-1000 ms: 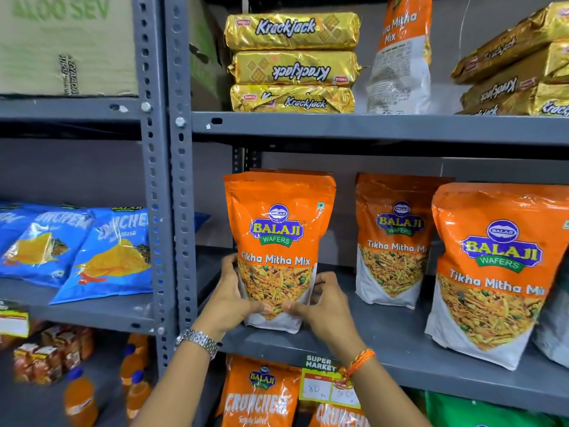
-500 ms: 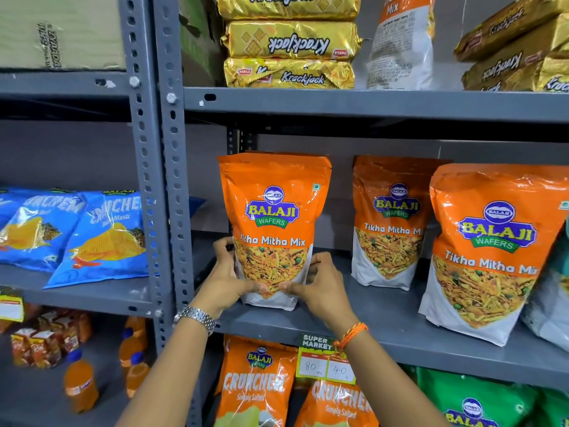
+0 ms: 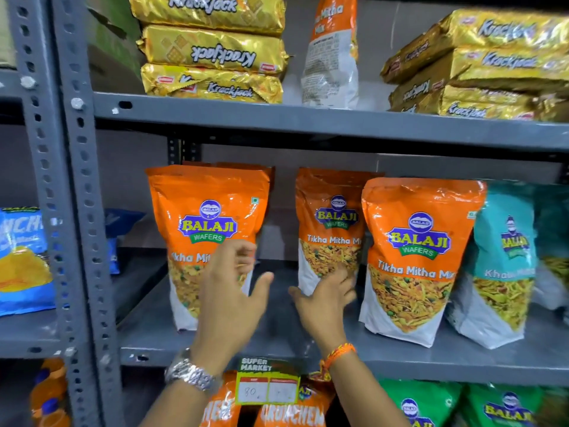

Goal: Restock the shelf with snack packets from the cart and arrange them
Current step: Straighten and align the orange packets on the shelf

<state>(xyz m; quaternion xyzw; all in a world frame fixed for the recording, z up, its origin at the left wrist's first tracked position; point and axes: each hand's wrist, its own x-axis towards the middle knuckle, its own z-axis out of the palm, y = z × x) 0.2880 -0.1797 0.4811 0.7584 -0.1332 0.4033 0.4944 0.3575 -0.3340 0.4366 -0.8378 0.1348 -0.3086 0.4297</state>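
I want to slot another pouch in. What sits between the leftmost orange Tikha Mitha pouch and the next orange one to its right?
In the head view, only bare grey shelf lies between the leftmost pouch and the next pouch; the open left hand and right hand hover before it.

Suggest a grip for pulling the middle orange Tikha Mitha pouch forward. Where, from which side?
Pinch the middle pouch low on its two side edges, coming from the front. It stands upright on the shelf, set back, with a gap on its left; the right hand is already at its base.
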